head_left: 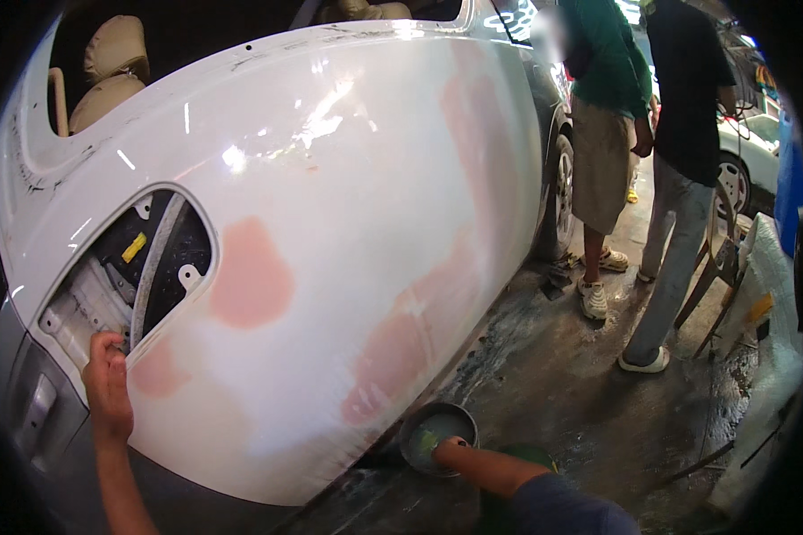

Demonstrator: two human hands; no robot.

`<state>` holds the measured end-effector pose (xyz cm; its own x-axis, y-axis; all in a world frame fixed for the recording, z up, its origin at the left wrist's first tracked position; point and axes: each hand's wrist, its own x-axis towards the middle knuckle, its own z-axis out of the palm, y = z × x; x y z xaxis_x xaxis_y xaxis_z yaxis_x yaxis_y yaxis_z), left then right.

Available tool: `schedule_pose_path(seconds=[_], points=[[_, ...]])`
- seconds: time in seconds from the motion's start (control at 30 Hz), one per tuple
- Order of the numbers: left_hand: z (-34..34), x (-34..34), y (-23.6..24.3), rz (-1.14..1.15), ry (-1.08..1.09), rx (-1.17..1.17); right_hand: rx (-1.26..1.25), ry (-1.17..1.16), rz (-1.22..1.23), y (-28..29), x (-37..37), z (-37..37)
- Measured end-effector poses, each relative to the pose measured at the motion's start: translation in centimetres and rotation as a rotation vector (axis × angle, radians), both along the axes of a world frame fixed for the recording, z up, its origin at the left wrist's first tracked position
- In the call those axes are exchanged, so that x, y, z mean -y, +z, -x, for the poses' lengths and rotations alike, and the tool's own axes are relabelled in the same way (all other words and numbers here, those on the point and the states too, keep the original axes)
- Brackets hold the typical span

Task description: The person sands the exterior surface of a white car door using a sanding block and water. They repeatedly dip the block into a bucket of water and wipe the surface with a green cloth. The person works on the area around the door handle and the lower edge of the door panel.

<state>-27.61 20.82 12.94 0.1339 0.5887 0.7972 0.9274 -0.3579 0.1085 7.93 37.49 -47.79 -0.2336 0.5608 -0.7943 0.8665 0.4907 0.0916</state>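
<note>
A large white car body panel (357,214) with pinkish, patchy areas fills the middle. My left hand (109,383) curls its fingers over the lower edge of the light-shaped opening (169,232) in it. At the lower centre, a round dark basin (413,426) of cloudy liquid stands on the floor beside the panel's bottom edge. Into it reaches my right hand (449,451), its fingers closed and partly hidden. Something yellow-green (428,440) shows at the fingertips, too unclear to name.
Two people, one in a green shirt (611,62) and one in a black shirt (684,89), stand at the upper right near a car wheel (563,187). A chair (716,263) and translucent sheeting (767,357) are on the right. The floor (589,401) looks wet.
</note>
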Motion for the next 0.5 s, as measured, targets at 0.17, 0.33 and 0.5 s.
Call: schedule_pose_path(seconds=[0.17, 0.33, 0.5], points=[[-1.0, 0.9, 0.1, -0.024, 0.050, -0.018, -0.333, 0.179, -0.094, 11.2, 0.8, -2.9], [-0.8, 3.2, 1.9, 0.061, 0.028, 0.045, -0.420, 0.322, -0.564, 24.6, 2.1, -2.5], [-1.3, 3.4, 4.2, 0.292, 0.007, 0.121, -1.285, 0.377, -1.017, 41.7, 8.2, 1.6]])
